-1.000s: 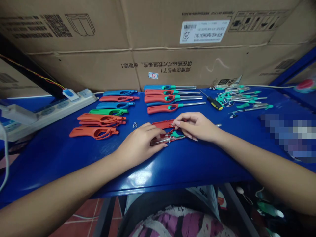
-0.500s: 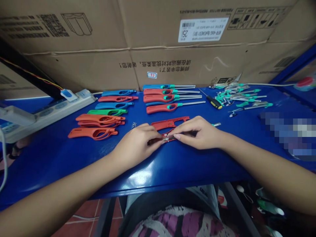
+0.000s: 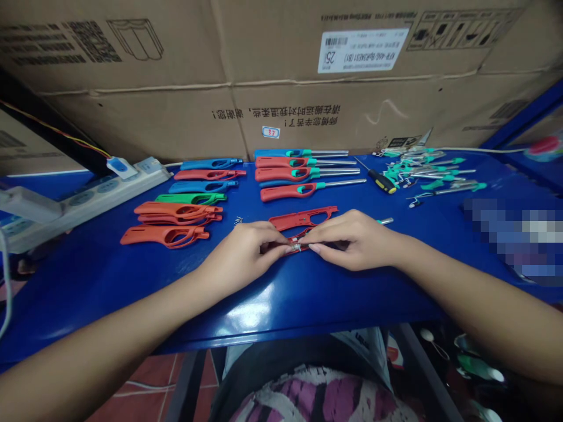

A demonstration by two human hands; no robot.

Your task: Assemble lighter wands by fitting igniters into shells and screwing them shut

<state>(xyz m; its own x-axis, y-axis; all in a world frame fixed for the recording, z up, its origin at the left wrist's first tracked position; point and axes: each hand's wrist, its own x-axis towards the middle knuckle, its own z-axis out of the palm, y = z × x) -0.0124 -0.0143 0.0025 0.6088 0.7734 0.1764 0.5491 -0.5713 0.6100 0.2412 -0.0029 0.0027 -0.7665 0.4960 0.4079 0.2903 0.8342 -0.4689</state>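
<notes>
My left hand (image 3: pixel 252 253) is closed, its fingertips pinching the left part of a red lighter housing (image 3: pixel 299 244) that holds small metal and white parts. From the right, my right hand (image 3: pixel 354 240) pinches the same housing, hiding much of it. A metal tube tip (image 3: pixel 386 221) shows beyond my right hand. Just behind both hands lies a separate red housing half (image 3: pixel 292 220), inner side up. A few small screws (image 3: pixel 238 221) rest behind my left hand.
Coloured lighter housings (image 3: pixel 165 235) lie at left beside a white power strip (image 3: pixel 109 190). Lighters with metal tubes (image 3: pixel 288 191) stand in a row at the back, with a screwdriver (image 3: pixel 382 181) and green-tipped parts (image 3: pixel 440 173) to their right. A cardboard box (image 3: pixel 176 117) rises behind the blue table (image 3: pixel 211 319).
My right hand has shifted slightly downward, and its fingertips have moved a little on the housing. My left hand keeps nearly the same place.
</notes>
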